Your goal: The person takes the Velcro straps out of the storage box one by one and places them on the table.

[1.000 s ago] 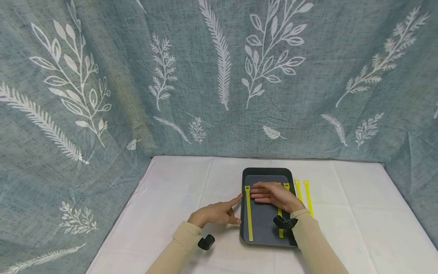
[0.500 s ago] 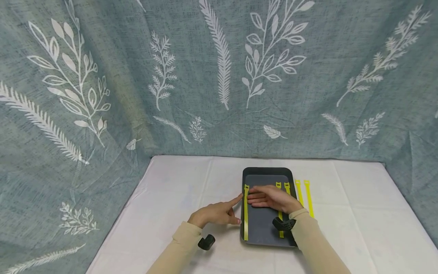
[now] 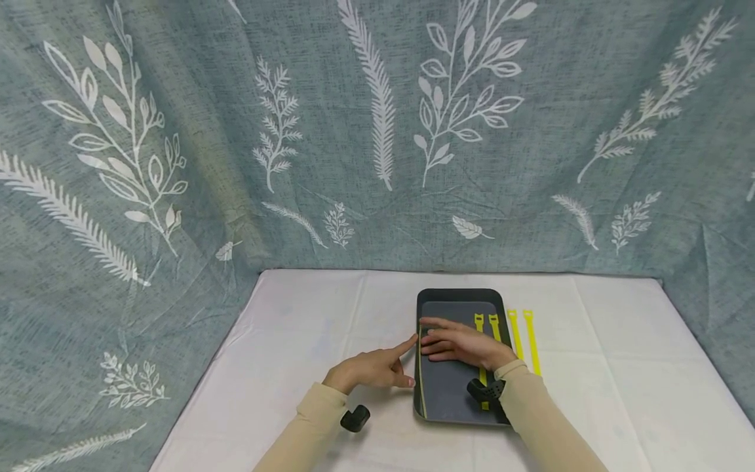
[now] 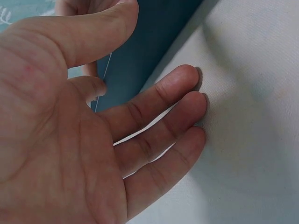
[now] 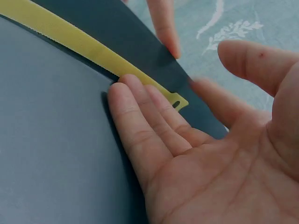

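A flat yellow fabric strap with a slotted head is seen stood on its long edge against the left wall of a dark grey rectangular tray, its slotted head turned toward the tray's far left corner. It is touched by the extended fingertips of the right hand, which is held with its fingers nearly straight and not wrapped around the strap. The tray's left rim is touched from outside by the index finger of the left hand; the thumb is held beside the same rim, and the other fingers are loosely extended. Nothing is gripped by either hand.

Near the tray's right edge, two further yellow straps are laid side by side, partly hidden by the right hand and forearm. Outside that edge, another pair of yellow straps is laid on the table, which is covered in white cloth. The tray is set near the table's far edge. Both forearms are clad in beige sleeves, and black wrist-worn devices are strapped on. Behind the far edge, a grey-blue curtain printed with white leaves is hung.
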